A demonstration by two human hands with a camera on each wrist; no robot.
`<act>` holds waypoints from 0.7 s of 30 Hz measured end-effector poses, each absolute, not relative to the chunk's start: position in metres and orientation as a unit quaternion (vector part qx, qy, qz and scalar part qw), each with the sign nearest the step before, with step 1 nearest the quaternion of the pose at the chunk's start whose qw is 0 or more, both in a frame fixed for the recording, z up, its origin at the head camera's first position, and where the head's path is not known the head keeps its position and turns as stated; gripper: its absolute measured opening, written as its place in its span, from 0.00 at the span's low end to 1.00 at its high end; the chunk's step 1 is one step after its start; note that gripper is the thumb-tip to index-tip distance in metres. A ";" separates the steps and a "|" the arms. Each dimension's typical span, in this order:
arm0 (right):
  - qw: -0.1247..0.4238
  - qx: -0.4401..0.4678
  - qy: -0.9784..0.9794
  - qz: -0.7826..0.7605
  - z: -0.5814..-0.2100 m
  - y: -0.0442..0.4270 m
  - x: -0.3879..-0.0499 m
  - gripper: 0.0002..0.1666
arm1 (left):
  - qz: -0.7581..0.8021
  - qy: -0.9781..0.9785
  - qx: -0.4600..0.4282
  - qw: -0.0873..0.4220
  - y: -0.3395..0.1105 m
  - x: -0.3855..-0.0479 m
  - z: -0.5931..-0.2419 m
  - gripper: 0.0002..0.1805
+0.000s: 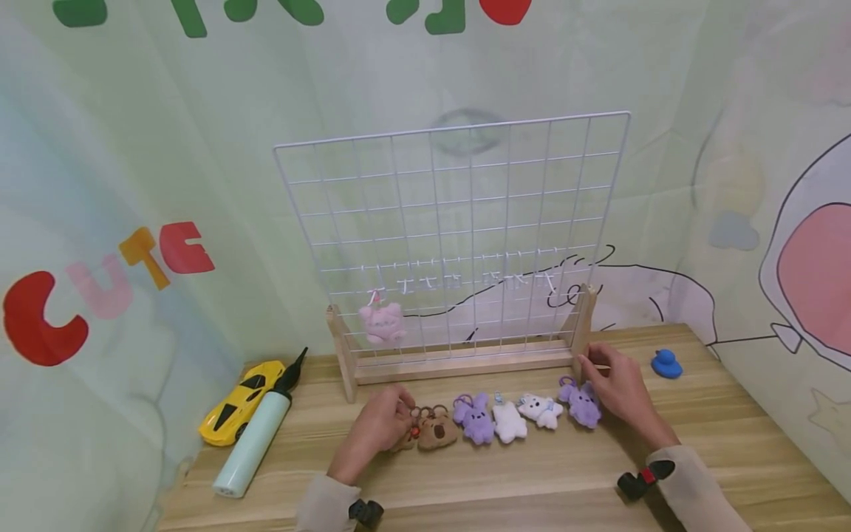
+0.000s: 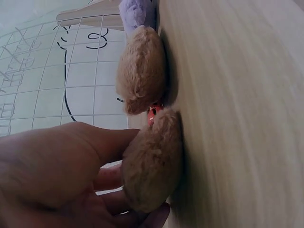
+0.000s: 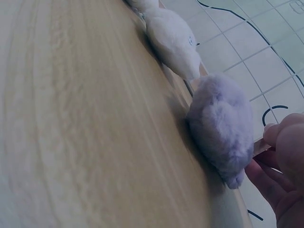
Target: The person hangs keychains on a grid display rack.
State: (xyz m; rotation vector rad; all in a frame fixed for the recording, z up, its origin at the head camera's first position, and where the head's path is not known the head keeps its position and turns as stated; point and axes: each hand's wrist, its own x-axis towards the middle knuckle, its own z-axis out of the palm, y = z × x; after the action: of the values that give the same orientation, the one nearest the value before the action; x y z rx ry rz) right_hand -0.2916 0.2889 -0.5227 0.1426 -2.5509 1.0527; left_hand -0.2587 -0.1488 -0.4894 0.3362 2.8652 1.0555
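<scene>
My left hand (image 1: 380,427) grips the leftmost brown plush charm (image 2: 153,166), thumb on one side and fingers beneath; in the head view the hand covers most of it. Beside it lies another brown plush (image 1: 436,431) with a ring. My right hand (image 1: 621,386) pinches the front of the rack's right wooden foot (image 1: 580,347), just right of a purple plush (image 1: 582,406). In the right wrist view the wood shows between thumb and fingers, behind the purple plush (image 3: 223,126). A pink plush (image 1: 382,323) hangs on the left of the white wire grid (image 1: 470,199).
Between the hands lie another purple plush (image 1: 476,419) and two white ones (image 1: 509,422). Several small white hooks (image 1: 492,278) hang on the grid. A yellow toy car (image 1: 242,403) and a mint cylinder (image 1: 254,443) lie left; a blue toy duck (image 1: 666,363) sits right.
</scene>
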 end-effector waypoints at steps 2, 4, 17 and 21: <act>0.188 0.050 -0.907 0.374 -0.523 0.289 -0.292 0.11 | 0.340 0.934 0.106 0.037 -0.148 -0.259 -0.490 0.08; 0.186 0.050 -0.907 0.374 -0.523 0.289 -0.292 0.11 | 0.340 0.934 0.101 0.040 -0.148 -0.259 -0.490 0.07; 0.180 0.049 -0.908 0.375 -0.521 0.289 -0.291 0.13 | 0.382 0.914 0.129 0.037 -0.160 -0.258 -0.488 0.08; 0.182 0.051 -0.908 0.374 -0.521 0.289 -0.291 0.13 | 0.395 0.909 0.124 0.047 -0.164 -0.258 -0.482 0.07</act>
State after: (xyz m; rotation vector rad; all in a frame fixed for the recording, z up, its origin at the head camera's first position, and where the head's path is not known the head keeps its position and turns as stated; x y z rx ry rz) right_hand -0.2912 0.2889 -0.5213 0.1430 -2.5621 1.0558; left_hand -0.2583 -0.1639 -0.4821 0.3793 2.7749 1.2040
